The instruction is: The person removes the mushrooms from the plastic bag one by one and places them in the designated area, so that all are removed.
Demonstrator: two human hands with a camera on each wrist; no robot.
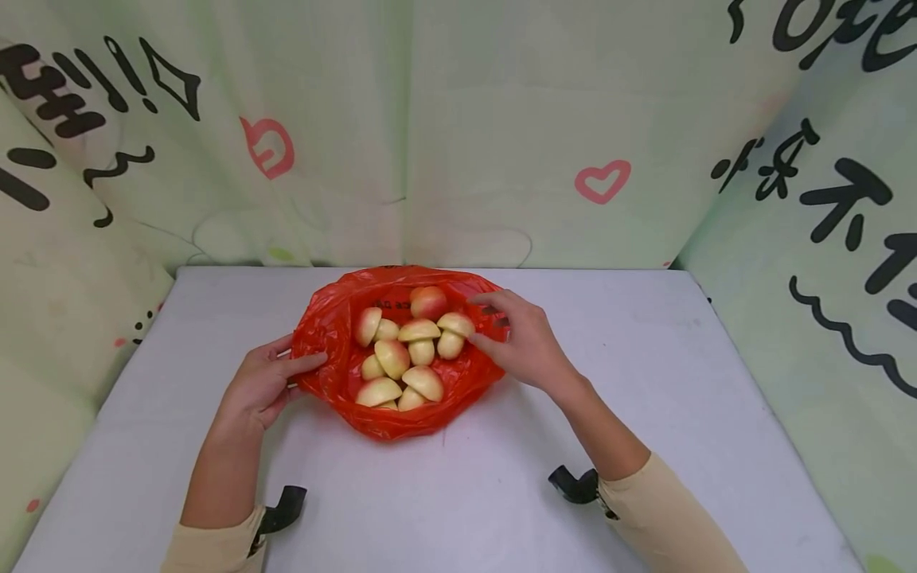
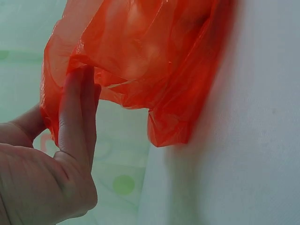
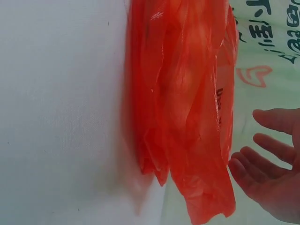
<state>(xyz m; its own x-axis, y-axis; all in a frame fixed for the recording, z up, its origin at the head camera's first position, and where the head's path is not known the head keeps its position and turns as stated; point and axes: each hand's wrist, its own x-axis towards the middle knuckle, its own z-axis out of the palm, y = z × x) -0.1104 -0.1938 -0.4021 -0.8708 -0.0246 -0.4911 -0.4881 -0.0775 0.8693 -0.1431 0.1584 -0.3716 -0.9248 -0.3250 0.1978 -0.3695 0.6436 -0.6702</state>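
A red plastic bag (image 1: 401, 426) lies on the white table with its mouth spread wide. Inside it are several pale yellow mushrooms (image 1: 419, 330) with rounded, red-tinged caps; whether they are real or models I cannot tell. My left hand (image 1: 265, 378) holds the bag's left rim, its thumb inside and its fingers outside, under the red film (image 2: 117, 47). Over the bag's right edge hovers my right hand (image 1: 526, 338), fingers spread and thumb near the rightmost mushroom. In the right wrist view that hand (image 3: 272, 164) grips nothing and is beside the bag's upper edge.
The white table (image 1: 458, 509) reaches back to a pale green curtain (image 1: 487, 135) printed with hearts and black lettering. Similar cloth hangs on the left and right sides. Black wrist mounts (image 1: 286, 509) stick out from both beige sleeves (image 1: 666, 517).
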